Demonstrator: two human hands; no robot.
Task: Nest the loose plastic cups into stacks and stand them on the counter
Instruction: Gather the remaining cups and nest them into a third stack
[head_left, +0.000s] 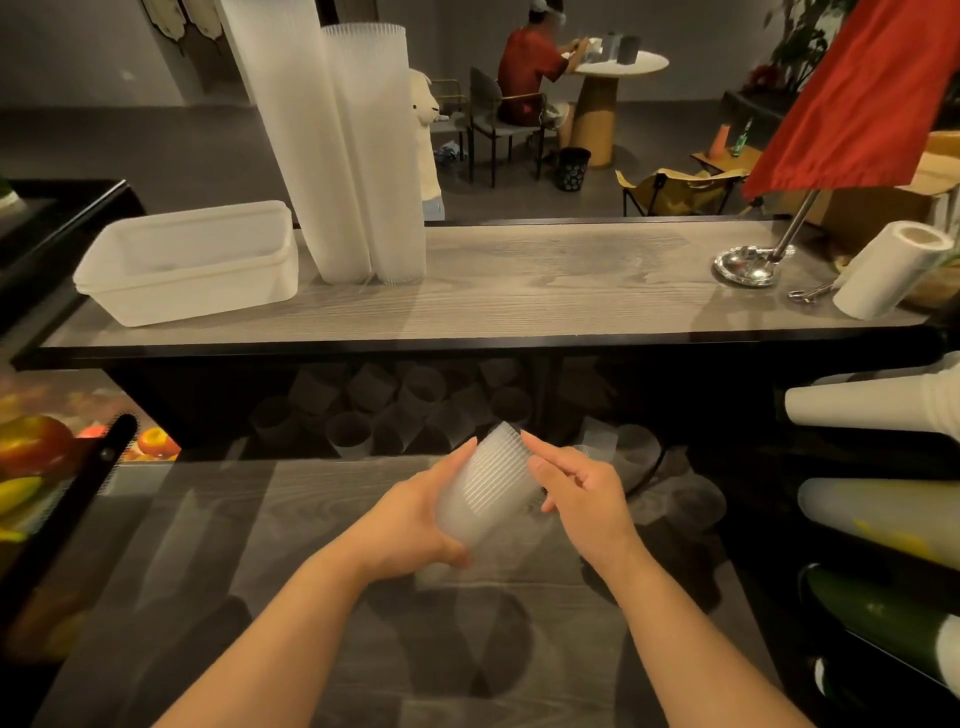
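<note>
The taller stack of cups (280, 130) runs off the top edge, the loose cups (395, 410) under the counter (519, 291) blur in shadow, uncountable, and the seated person (530, 73) has a blurred face.

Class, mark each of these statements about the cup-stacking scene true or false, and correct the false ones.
1. The left hand holds a short stack of nested cups. True.
2. Two tall cup stacks stand on the upper counter. True.
3. The tall stacks stand to the left of the white plastic tub. False: they stand to its right.
4. The right hand grips the paper towel roll. False: the roll sits far right on the counter, and the hand is beside the held stack.
5. Loose cups lie under the counter. True.
</note>
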